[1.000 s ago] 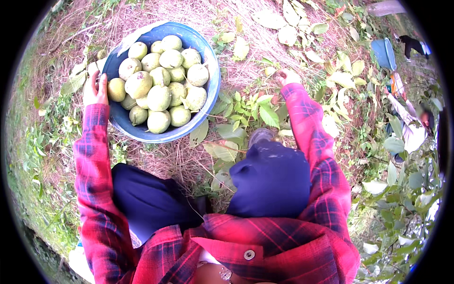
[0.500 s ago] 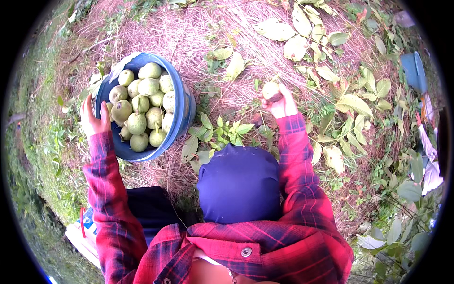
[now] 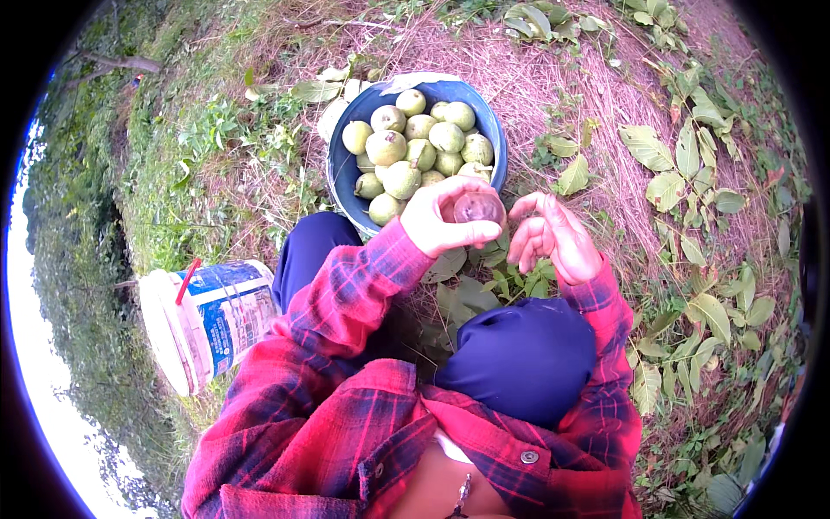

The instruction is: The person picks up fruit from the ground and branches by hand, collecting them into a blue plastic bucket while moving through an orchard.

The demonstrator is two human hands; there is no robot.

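My left hand (image 3: pixel 437 221) is closed round a brownish walnut (image 3: pixel 479 208) in its husk, with a dark patch facing up, just over the near right rim of the blue bucket (image 3: pixel 340 180). Beside it, to the right, my right hand (image 3: pixel 558 238) is empty, its bent fingers apart and pointing toward the walnut without visibly gripping it. Many round green walnuts (image 3: pixel 421 154) in their husks fill the bucket. Some at the near right are hidden behind my left hand.
A white tub (image 3: pixel 226 320) with a blue label and a red handle lies tilted at my left. My knee (image 3: pixel 519 359) in dark blue cloth rises below my right hand. Large leaves (image 3: pixel 687 151) lie over the dry grass (image 3: pixel 527 95) on the right.
The walnut has passed from my right hand to my left, which has let go of the bucket rim. Both hands have come together near the bucket. The view has swung left.
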